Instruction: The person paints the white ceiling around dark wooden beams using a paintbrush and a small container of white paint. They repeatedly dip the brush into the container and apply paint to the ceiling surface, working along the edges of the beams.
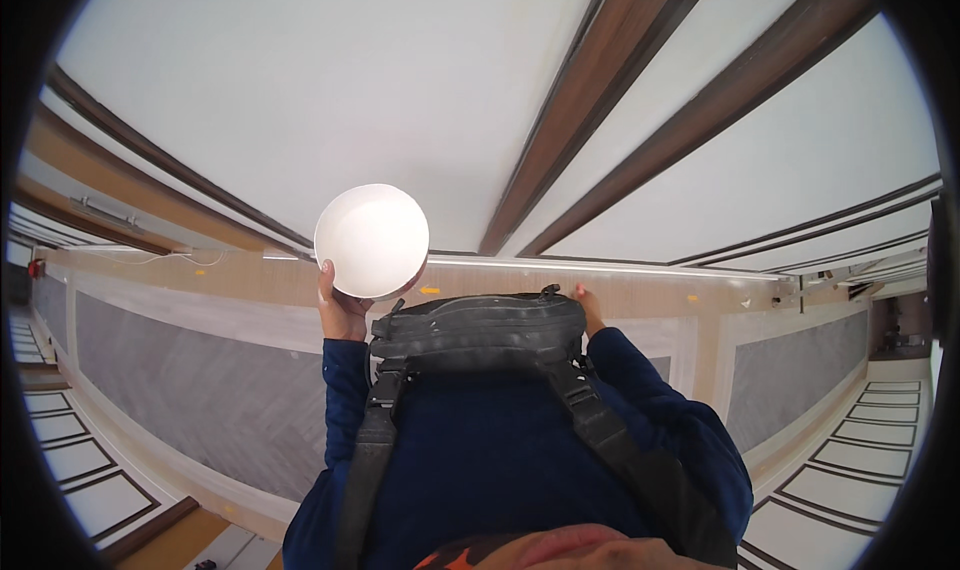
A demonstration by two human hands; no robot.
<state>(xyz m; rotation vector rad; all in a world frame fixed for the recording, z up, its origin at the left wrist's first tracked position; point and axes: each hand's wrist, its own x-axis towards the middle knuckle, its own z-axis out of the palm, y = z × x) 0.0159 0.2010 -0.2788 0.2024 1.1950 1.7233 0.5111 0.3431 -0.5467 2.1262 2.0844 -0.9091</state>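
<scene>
While the left hand (342, 310) grips the white bowl (372, 240) by its lower rim, raised overhead against the pale ceiling (250, 90), the hold looks thin; a tilt could slip it loose. Black chest bag (478, 332) sits centre. Right hand (588, 305) is mostly hidden behind it; open or closed, cannot tell.

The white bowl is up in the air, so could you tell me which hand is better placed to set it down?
Probably the left hand: it already grips the white bowl by its rim, whereas the right hand is mostly hidden behind the black bag.
</scene>
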